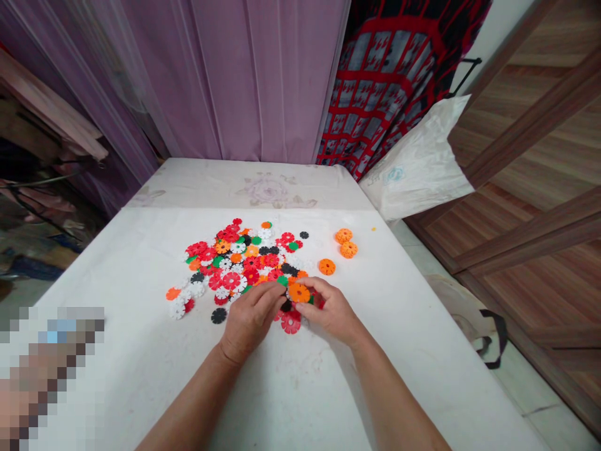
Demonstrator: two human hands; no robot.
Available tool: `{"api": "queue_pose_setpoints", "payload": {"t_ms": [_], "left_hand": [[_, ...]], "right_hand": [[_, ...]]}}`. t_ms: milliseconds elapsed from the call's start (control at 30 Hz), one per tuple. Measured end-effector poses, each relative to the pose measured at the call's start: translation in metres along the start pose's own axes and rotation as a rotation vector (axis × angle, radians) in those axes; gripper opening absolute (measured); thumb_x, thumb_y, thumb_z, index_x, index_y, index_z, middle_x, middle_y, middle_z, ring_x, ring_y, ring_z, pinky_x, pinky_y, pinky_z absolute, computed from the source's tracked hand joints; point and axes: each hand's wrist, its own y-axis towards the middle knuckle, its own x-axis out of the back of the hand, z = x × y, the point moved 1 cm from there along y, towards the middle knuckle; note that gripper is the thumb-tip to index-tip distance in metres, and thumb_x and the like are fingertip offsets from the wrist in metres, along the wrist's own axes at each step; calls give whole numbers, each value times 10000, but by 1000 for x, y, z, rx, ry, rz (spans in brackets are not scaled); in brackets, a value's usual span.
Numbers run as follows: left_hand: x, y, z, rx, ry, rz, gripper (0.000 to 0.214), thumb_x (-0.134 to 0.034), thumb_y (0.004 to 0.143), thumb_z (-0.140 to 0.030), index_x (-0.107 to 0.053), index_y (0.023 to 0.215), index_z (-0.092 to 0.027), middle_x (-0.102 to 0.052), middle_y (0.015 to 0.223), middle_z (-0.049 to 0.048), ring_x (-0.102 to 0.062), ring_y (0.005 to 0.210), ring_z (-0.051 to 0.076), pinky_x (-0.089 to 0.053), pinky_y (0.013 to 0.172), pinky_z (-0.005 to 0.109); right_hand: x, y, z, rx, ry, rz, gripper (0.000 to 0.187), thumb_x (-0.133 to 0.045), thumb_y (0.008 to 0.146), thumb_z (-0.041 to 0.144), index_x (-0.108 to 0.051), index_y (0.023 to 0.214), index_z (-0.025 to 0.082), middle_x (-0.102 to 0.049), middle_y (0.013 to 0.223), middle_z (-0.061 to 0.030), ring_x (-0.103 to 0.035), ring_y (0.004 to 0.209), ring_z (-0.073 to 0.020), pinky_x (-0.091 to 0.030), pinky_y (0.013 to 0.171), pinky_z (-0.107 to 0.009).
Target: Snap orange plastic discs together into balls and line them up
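An orange notched plastic disc point(299, 292) is pinched between the thumb and fingers of my right hand point(334, 313). Close beside it on the left, my left hand point(250, 318) has its fingers bent and drawn together at the edge of the pile. Whatever those fingertips grip, if anything, is hidden behind the hand. Around and beyond both hands spreads a loose heap of notched discs point(251, 263) in red, white, black, green and orange. A red disc point(290, 322) lies just under the right hand, and a black disc point(218, 315) lies left of my left hand.
Orange discs point(327, 267) sit apart to the right of the heap, two of them touching. A white cloth point(141, 351) covers the table. Beyond its right edge are a white bag point(417, 169) and wooden doors point(530, 188); purple curtains point(263, 81) hang behind. A blurred patch point(51, 376) covers the lower left.
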Motion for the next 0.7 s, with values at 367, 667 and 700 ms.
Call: {"api": "queue_pose_setpoints", "payload": {"t_ms": [367, 667, 700], "left_hand": [[-2, -1, 21, 44, 10, -107, 275, -523, 916, -212, -597, 1180, -232, -730, 1053, 64, -683, 961, 180, -549, 871, 320], [-7, -8, 27, 96, -2, -71, 287, -507, 910, -224, -598, 1182, -236, -725, 1066, 70, -688, 962, 190, -560, 863, 332], [-7, -8, 27, 94, 3, -70, 284, -504, 911, -221, -596, 1180, -236, -725, 1063, 71, -688, 957, 190, -562, 856, 331]], "right_hand": [[41, 37, -76, 104, -517, -568, 361, -689, 717, 362, -685, 1045, 212, -587, 1313, -135, -539, 1221, -286, -418, 1058, -467], [35, 34, -75, 33, -616, -594, 358, -701, 712, 394, -722, 1037, 244, -658, 1174, -97, -581, 1107, -278, -446, 985, -441], [35, 34, -74, 30, -616, -591, 360, -703, 712, 393, -724, 1038, 243, -660, 1162, -97, -581, 1101, -279, -442, 986, -442]]}}
